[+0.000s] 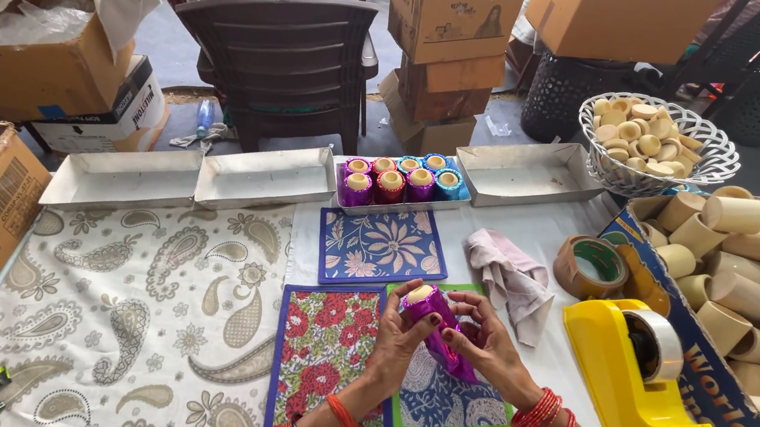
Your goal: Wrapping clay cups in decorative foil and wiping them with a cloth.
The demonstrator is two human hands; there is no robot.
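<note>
Left hand [396, 338] and right hand [486, 343] both clasp the purple-wrapped cup [433, 320] between them

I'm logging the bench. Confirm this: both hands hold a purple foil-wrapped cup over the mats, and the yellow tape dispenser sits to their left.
One thing is wrong: the head view shows the yellow tape dispenser to the right of the hands, not the left. The rest stands: the left hand and right hand hold the purple foil-wrapped cup over the mats.
</note>
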